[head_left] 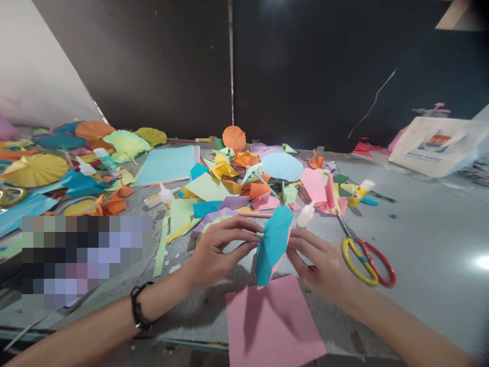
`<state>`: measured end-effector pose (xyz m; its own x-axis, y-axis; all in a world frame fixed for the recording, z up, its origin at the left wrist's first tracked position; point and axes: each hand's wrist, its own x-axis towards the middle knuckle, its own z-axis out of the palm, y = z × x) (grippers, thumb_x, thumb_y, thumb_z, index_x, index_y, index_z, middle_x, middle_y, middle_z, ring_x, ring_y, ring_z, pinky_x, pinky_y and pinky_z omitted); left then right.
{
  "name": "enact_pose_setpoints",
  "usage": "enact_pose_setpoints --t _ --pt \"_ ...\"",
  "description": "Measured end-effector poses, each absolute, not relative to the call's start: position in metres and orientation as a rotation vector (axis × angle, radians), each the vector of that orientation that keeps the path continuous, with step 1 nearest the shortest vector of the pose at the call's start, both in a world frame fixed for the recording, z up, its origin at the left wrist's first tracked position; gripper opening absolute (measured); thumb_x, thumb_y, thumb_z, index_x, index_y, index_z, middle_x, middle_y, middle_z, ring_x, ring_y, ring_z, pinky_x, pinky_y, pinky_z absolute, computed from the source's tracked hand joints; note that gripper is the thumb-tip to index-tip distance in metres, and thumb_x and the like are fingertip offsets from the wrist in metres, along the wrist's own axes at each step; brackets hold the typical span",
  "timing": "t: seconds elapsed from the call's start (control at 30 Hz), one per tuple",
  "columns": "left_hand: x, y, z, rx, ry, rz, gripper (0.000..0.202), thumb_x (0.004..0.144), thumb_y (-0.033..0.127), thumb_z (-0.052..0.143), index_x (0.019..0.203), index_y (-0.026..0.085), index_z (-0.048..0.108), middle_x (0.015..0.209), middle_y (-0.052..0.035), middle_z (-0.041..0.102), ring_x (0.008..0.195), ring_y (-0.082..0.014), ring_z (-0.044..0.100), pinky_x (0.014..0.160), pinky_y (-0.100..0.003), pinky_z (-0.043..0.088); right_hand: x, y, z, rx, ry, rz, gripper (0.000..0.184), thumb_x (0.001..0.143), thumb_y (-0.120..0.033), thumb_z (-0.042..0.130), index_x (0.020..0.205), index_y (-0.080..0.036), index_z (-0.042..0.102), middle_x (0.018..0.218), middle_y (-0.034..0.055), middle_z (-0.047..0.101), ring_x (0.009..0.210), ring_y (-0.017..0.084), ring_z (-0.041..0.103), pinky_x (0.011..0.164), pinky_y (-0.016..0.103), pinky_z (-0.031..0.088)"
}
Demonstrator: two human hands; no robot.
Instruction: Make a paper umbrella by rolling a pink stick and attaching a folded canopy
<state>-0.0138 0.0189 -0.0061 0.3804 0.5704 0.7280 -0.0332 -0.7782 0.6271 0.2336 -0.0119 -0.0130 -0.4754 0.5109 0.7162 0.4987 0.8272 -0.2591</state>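
Observation:
A small folded paper umbrella point(273, 244), blue on one face and pink along its far edge, is held tilted above the table's front. My left hand point(221, 247) pinches the short pale green stem point(260, 235) that sticks out of its blue side. On the other side, my right hand point(319, 257) has its fingers closed at the pink edge; the fingertips are partly hidden behind the paper. Beneath both hands lies a square pink sheet point(277, 326), overhanging the table edge, with shadows falling across it.
Scissors with yellow and red handles point(369, 260) lie to the right. Behind my hands spreads a heap of coloured paper scraps point(214, 188), with a glue stick point(361, 192) and a small white bottle point(306, 215). More paper umbrellas point(36, 169) crowd the left; a white bag point(431, 148) stands far right.

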Motion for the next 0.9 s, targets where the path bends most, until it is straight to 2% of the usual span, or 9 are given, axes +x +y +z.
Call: enact_pose_setpoints --t 0.37,0.63,0.9 --pt "-0.014 0.019 -0.003 2.109 0.420 1.507 0.028 0.089 -0.003 0.072 0.104 0.019 0.081 0.108 -0.0098 0.078 0.108 -0.0217 0.074 0.096 -0.035 0.062 0.234 -0.012 -0.006 -0.729 -2.135 0.027 0.030 0.101 -0.001 0.055 0.123 -0.020 0.065 0.112 0.0079 0.073 0.102 0.015 0.072 0.089 0.026 0.060" --pt "-0.016 0.019 0.002 2.157 0.406 1.539 0.030 0.089 -0.003 0.072 0.107 0.019 0.080 0.110 -0.0096 0.077 0.110 -0.0224 0.074 0.098 -0.035 0.062 0.234 -0.011 -0.001 -0.728 -2.108 -0.050 0.028 0.097 0.002 0.057 0.112 -0.018 0.069 0.105 0.0081 0.075 0.096 0.015 0.075 0.085 0.024 0.061" --pt "-0.016 0.016 0.005 2.151 0.485 1.554 0.020 0.094 0.008 0.071 0.104 0.022 0.080 0.108 -0.0089 0.078 0.108 -0.0245 0.076 0.096 -0.040 0.064 0.235 -0.012 0.004 -0.738 -2.101 -0.039 0.029 0.097 0.002 0.057 0.113 -0.019 0.068 0.104 0.0081 0.076 0.095 0.016 0.075 0.083 0.026 0.062"
